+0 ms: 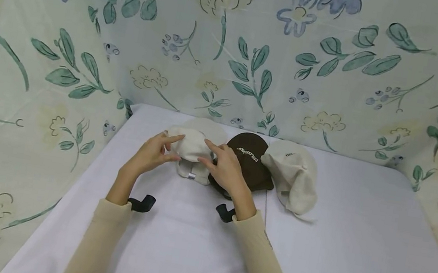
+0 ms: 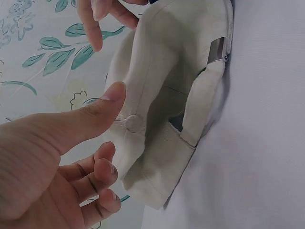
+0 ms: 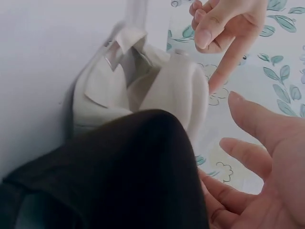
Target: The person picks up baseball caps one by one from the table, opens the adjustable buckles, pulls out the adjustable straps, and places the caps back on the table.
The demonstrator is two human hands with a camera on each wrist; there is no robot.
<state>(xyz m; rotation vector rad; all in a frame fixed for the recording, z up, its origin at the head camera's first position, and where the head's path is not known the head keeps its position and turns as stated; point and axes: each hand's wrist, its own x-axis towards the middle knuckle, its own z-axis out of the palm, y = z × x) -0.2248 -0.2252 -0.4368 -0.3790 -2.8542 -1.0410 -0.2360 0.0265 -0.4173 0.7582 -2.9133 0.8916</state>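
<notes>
A cream cap (image 1: 193,146) with its crown pushed inward lies at the back of the table, its strap opening toward me. My left hand (image 1: 152,152) is at its left side, thumb and index finger spread apart. In the left wrist view the thumb tip overlaps the cap (image 2: 159,81) near its top button, with the other fingers loosely bent. At the cap's right side my right hand (image 1: 226,165) has its fingers spread and nothing pinched between them. The dark brown cap (image 1: 247,158) with white lettering sits under and beside the right hand, large in the right wrist view.
A second cream cap (image 1: 296,175), limp and folded, lies right of the brown one. White cloth covers the table (image 1: 356,244). A floral curtain (image 1: 214,54) hangs behind and at both sides. Black camera mounts (image 1: 143,203) stick out from both wrists.
</notes>
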